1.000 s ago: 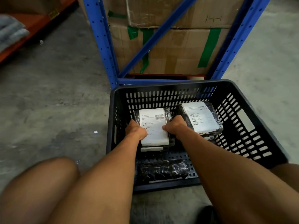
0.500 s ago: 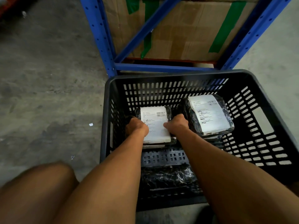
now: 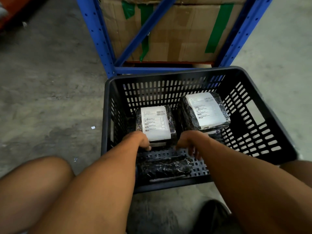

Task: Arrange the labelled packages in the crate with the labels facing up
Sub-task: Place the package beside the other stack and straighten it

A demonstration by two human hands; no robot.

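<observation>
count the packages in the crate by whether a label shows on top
Label showing on top: 2, the left labelled package and the right labelled package
No label showing: 1, the black wrapped package near the front wall of the crate
Total: 3

Black crate (image 3: pixel 260 92), white-labelled black packages (image 3: pixel 156 124)

Crate (image 3: pixel 253 92): black slotted plastic, matt. Packages (image 3: pixel 172 122): glossy, crinkled black plastic wrap; white matt paper labels (image 3: pixel 156 124). Rack (image 3: pixel 94 36): blue painted perforated metal. Boxes (image 3: pixel 182 34): brown cardboard, green tape. Floor (image 3: pixel 47 92): rough grey concrete
</observation>
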